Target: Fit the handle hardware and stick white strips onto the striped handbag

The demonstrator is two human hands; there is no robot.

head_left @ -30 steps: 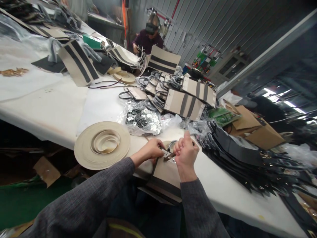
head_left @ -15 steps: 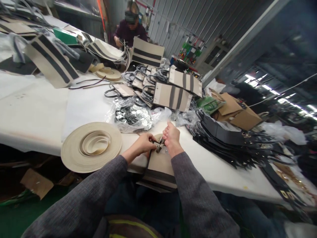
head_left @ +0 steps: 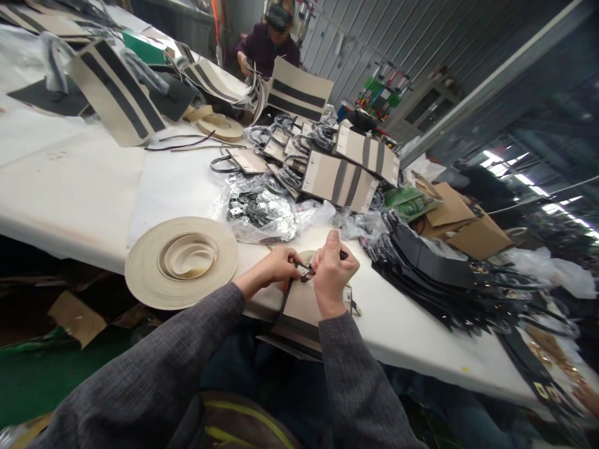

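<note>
A beige bag panel with dark stripes [head_left: 299,305] lies at the table's front edge, partly over my lap. My left hand [head_left: 282,265] pinches a small dark piece at the panel's upper edge; fingers hide most of it. Closed in a fist, my right hand [head_left: 333,271] grips a dark-handled tool [head_left: 344,254], whose kind I cannot make out. Its tip end is beside my left fingertips. Just beyond my hands sits a clear plastic bag of small metal plates [head_left: 262,212]. A large roll of beige strip [head_left: 140,265] lies left of my left hand.
Striped bag panels with wrapped handles [head_left: 334,178] are heaped behind the metal plates. Stacked black pieces [head_left: 421,268] and an open cardboard box [head_left: 482,234] stand at right. Across the table, a person [head_left: 269,47] works behind a striped panel [head_left: 299,90].
My right fist has turned and shifted right over the panel, and the tool handle now shows above it. My left hand stays at the panel's upper edge. The whole view has shifted slightly.
</note>
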